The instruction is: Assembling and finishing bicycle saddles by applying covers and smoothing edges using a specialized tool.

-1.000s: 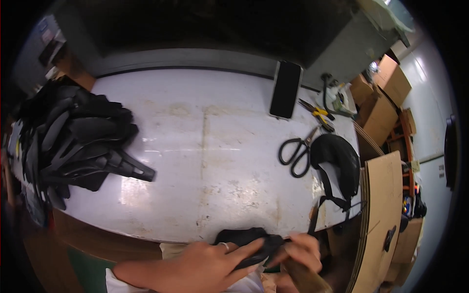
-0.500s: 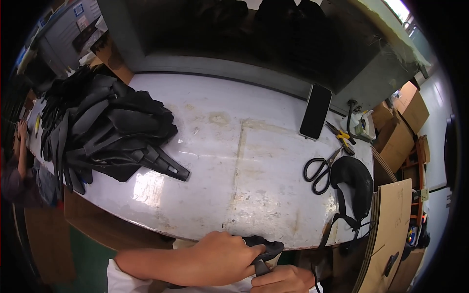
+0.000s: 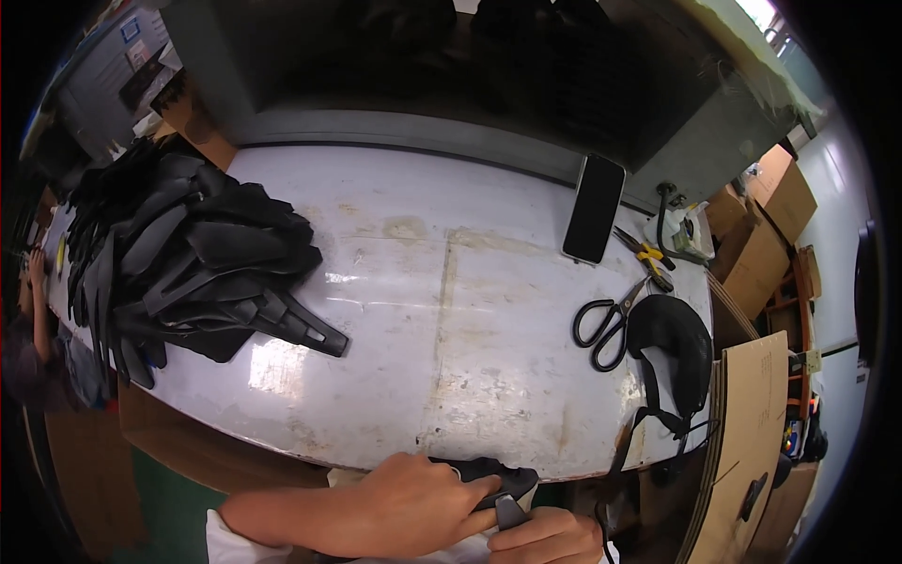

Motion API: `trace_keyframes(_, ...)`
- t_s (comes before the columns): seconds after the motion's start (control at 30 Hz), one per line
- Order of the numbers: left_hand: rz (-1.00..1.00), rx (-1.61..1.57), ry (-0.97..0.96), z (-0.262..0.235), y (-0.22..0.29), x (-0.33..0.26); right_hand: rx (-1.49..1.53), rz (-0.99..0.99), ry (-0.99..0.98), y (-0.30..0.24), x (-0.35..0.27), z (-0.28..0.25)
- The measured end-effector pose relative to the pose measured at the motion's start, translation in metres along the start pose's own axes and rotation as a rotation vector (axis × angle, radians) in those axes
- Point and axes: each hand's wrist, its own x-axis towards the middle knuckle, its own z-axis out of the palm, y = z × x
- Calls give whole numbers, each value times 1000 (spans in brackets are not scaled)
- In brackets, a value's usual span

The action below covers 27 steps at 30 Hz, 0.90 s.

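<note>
At the near edge of the table, my left hand (image 3: pixel 399 506) closes on a soft black piece (image 3: pixel 503 475), which looks like moulded sheet material. Its far end pokes out beyond my fingers, and the rest is hidden under the hand and wrist. Close beside it, my right hand (image 3: pixel 550 536) is closed around a flat dark-grey strip (image 3: pixel 510 511) with a rounded end. That end sticks up between the two hands, near my left fingertips. Whether the strip belongs to the black piece or is a separate tool, I cannot tell.
A big heap of black moulded pieces (image 3: pixel 197 244) covers the table's left side. To the right lie a phone (image 3: pixel 594 209), yellow-handled pliers (image 3: pixel 648 256), black scissors (image 3: pixel 611 324) and a black strapped pouch (image 3: pixel 672 343). Cardboard (image 3: pixel 747 432) stands at the right edge. Another person's arm (image 3: pixel 38 301) shows far left.
The whole view has shifted a little, so the things on the table appear farther left. My hands stay close together at the table edge, the strip's end showing slightly more upright.
</note>
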Motion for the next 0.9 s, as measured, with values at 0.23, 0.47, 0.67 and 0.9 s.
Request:
trace_keyframes(0.23, 19, -6, 62, -2, 3, 1, -134, 59, -14, -5, -3, 17)
trace_keyframes(0.47, -13, -87, 54, -4, -1, 1, 45, -255, 404, 25, -29, 28)
trace_keyframes(0.67, -23, -86, 23, -9, 4, 2, 66, -106, 255, 8, -26, 14)
trace_keyframes(0.9, -42, -123, -24, -10, 1, 2, 51, 91, 406, 4, -13, 14)
